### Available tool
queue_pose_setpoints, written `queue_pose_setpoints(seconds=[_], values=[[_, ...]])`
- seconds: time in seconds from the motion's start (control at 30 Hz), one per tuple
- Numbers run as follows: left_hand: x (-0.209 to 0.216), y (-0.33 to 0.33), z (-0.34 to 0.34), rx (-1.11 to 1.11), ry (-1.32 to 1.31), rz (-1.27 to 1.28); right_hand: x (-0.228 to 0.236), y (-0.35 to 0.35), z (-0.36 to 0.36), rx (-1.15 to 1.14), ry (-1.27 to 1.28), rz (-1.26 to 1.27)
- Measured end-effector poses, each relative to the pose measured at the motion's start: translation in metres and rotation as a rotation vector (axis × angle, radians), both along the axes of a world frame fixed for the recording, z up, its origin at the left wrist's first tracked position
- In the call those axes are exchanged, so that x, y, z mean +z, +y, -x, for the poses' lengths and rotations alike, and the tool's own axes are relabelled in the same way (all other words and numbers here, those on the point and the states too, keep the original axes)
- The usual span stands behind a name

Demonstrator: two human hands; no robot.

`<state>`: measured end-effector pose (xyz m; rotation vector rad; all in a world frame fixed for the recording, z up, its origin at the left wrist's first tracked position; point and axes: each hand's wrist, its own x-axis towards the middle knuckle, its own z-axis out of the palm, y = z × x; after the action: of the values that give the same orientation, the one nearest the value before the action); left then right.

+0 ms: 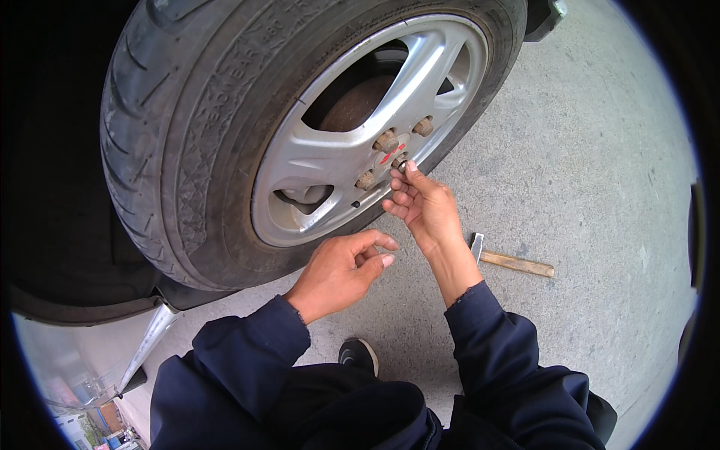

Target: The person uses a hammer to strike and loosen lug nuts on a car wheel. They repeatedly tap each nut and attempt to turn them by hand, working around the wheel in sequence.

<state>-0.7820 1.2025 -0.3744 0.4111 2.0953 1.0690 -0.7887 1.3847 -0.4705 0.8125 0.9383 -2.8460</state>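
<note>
Head view: small metal piece at wheel, far-left of nearer right hand, pinched in its fingers; left hand with fingers apart.

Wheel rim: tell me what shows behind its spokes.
Behind the wheel rim, a rusty round part shows high up and a grey part lower down; the spokes cover the rest.

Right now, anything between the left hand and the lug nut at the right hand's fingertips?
Yes: curled fingers of the right hand, just below the lug nut, toward the left hand. The hammer lies off right, clear of that path.
</note>
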Motion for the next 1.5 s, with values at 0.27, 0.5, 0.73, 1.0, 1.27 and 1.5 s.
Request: queue_pose_setpoints(seconds=[0.27,0.5,0.73,1.0,1.27,1.5], values=[[-0.001,-0.001,0.001,-0.021,0.000,0.024,-0.001,0.007,0.002,0.102,0.025,-0.040],[0.003,-0.001,0.002,-0.032,-0.021,0.046,-0.001,0.006,0.002,0.091,0.024,-0.058],[0.003,-0.001,0.002,-0.030,-0.051,0.039,0.002,0.004,0.002,0.071,0.030,-0.040],[0.001,-0.002,0.003,-0.016,-0.092,0.048,0.002,-0.003,0.004,0.048,0.023,-0.198],[0.001,0.001,0.003,-0.038,-0.051,0.047,0.000,0.003,0.001,0.113,0.012,-0.157],[0.002,0.004,0.004,-0.052,-0.071,0.105,0.000,0.007,0.001,0.100,0.034,-0.061]])
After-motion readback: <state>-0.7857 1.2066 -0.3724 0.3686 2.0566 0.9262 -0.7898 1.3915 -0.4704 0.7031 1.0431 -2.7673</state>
